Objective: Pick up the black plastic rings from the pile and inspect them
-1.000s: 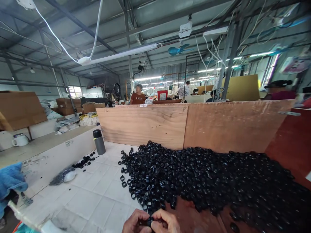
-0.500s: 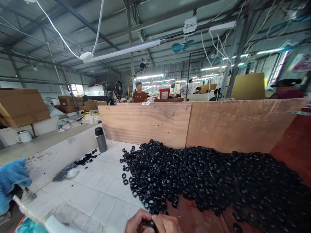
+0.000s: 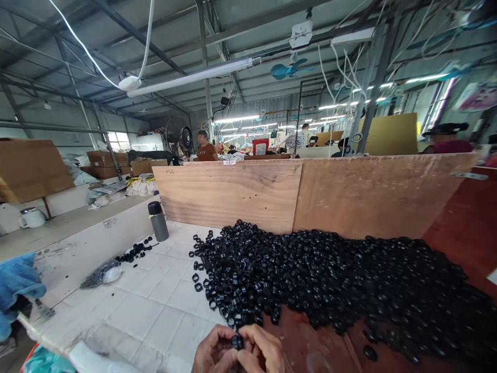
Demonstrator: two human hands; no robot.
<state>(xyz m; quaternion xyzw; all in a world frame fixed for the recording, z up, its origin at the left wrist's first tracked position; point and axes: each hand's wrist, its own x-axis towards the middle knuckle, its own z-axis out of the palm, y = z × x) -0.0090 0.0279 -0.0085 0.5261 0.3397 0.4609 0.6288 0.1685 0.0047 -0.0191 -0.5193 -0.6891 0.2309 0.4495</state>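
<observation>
At the bottom edge of the view my left hand [image 3: 212, 352] and my right hand [image 3: 262, 352] meet, fingers pinched together on one small black plastic ring [image 3: 237, 342]. Just beyond them a big heap of the same black rings [image 3: 330, 280] covers the right part of the tiled table [image 3: 147, 311]. Several loose rings lie at the heap's left edge. Only the fingers and knuckles of both hands show; the wrists are cut off.
A grey flask [image 3: 158, 221] stands at the back left of the table by a small cluster of rings [image 3: 134, 254] and a plastic bag [image 3: 101, 273]. Wooden boards [image 3: 272, 197] wall the table. A blue cloth [image 3: 17, 282] lies at the left. People stand beyond.
My hands stay joined on the ring and rose slightly in view. The camera shifted a little; the person in the brown shirt behind the boards moved left.
</observation>
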